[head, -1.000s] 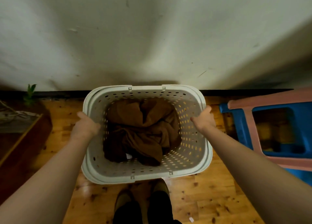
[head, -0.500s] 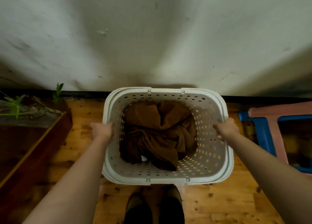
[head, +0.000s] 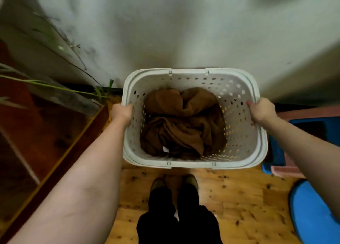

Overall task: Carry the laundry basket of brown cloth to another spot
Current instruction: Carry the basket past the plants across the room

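Between wall (head: 184,32) and feet, both hands grip the basket (head: 193,163) rims.

The white perforated plastic laundry basket (head: 195,163) looks smooth and matt. The crumpled brown cloth (head: 181,126) inside seems soft, woven. The knotty pine-wood floor (head: 239,197) has a slight sheen. The grey plaster wall (head: 174,32) is scuffed.

Head view, looking steeply down, close
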Motion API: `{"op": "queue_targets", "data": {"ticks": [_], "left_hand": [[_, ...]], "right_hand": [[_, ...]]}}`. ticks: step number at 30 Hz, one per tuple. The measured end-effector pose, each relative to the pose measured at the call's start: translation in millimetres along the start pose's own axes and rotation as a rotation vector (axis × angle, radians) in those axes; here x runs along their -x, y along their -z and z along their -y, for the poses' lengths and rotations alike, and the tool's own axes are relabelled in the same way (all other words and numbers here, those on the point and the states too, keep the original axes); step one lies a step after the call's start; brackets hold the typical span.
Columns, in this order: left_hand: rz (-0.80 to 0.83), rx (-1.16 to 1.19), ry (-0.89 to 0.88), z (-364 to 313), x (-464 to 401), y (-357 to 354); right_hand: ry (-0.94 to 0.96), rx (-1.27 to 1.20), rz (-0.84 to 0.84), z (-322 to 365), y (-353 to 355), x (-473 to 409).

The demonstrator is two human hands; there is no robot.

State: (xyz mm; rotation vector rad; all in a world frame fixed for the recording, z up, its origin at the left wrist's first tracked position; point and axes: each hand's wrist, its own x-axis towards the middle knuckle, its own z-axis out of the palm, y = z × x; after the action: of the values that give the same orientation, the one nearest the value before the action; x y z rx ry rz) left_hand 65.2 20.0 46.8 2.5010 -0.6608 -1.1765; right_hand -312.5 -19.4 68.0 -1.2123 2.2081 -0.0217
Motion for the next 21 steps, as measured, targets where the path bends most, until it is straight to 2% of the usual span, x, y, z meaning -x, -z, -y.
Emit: {"op": "queue_targets", "data": {"ticks": [10,15,21], "left_hand": [[-0.026,0.087,-0.082,-39.1,212.2,177.4],[-0.087,0.085,-0.092,-0.2,290.2,218.0],[-0.195,0.109,-0.042,79.7,380.1,242.0]], "right_hand": [[0.091,-0.009,-0.082,50.4,191.6,190.9],[0.190,-0.014,-0.113,46.8,229.4,265.5],[0.320,0.027,-0.095,13.4,232.6,352.3]]}}
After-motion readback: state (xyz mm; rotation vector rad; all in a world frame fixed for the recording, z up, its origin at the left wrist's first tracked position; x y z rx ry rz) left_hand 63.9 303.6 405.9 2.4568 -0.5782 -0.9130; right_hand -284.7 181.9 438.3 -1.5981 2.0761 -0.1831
